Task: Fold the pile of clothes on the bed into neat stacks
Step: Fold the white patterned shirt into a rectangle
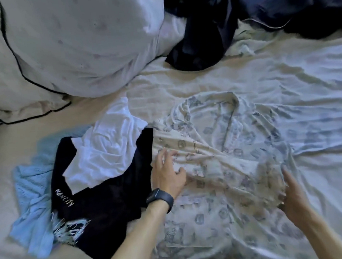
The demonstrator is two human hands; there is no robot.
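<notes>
Printed shirt spread on the bed.
Pressed at 9 o'clock by flat left hand, touched at 4 o'clock by flat right hand.

One legible marking: "MANCITY" in white capitals on the black garment, lying just left of the cream patterned shirt. The shirt's own print is unreadable.

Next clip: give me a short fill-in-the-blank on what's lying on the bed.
1. The watch sits on the ___ wrist.
2. The MAN CITY shirt under the white shirt is ___.
3. The bottom garment of that heap is light ___.
Missing words: left; black; blue.
</notes>
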